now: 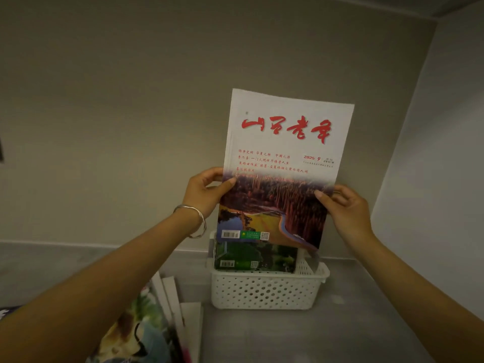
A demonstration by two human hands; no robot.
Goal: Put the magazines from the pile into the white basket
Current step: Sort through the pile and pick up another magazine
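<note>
I hold a white magazine (282,163) with red calligraphy and a forest landscape on its cover upright in the air, just above the white basket (264,290). My left hand (207,191) grips its left edge and my right hand (345,208) grips its right edge. The perforated plastic basket stands on the grey surface near the wall, with a green-covered magazine (255,255) upright inside it, partly hidden by the held one. The pile of magazines (157,318) lies at the lower left, partly covered by my left forearm.
The grey tabletop (314,336) runs to a beige wall behind the basket and a lighter wall on the right, forming a corner. A silver bracelet (196,221) circles my left wrist.
</note>
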